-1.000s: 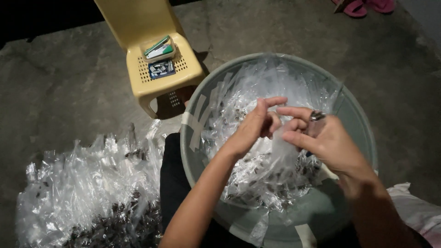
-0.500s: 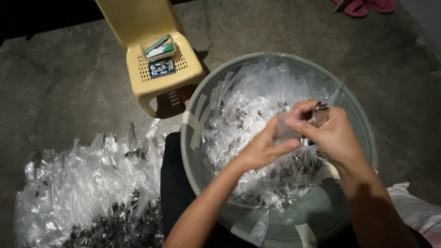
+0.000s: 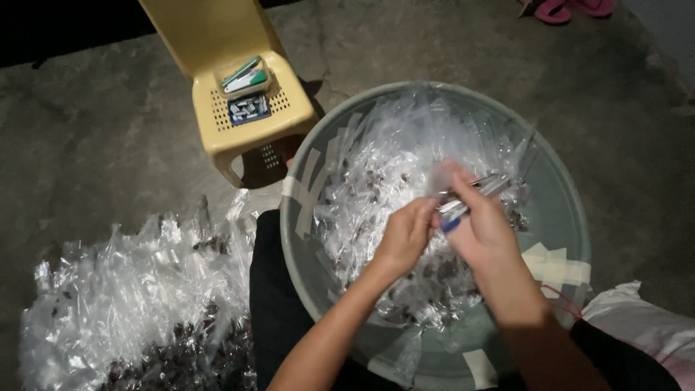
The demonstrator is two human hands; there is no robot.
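Observation:
Both my hands work over a large grey basin (image 3: pixel 559 190) filled with small clear plastic bags (image 3: pixel 376 181) holding dark bits. My right hand (image 3: pixel 486 233) grips a slim silver stapler-like tool (image 3: pixel 474 192) with a blue tip. My left hand (image 3: pixel 405 235) meets it from the left, its fingertips pinched on a small clear bag (image 3: pixel 439 175) at the tool's mouth. The bag is blurred and partly hidden by my fingers.
A heap of similar clear bags (image 3: pixel 137 289) lies on the concrete floor at the left. Behind the basin stands a yellow plastic chair (image 3: pixel 217 137) with two small boxes (image 3: pixel 246 90) on its seat. Pink slippers (image 3: pixel 572 9) lie at the far right, and a white cloth (image 3: pixel 644 326) sits near right.
My hands have dropped lower and closer together over the basin. The left hand has shifted right up to the tool, and the bag now sits at the tool's mouth.

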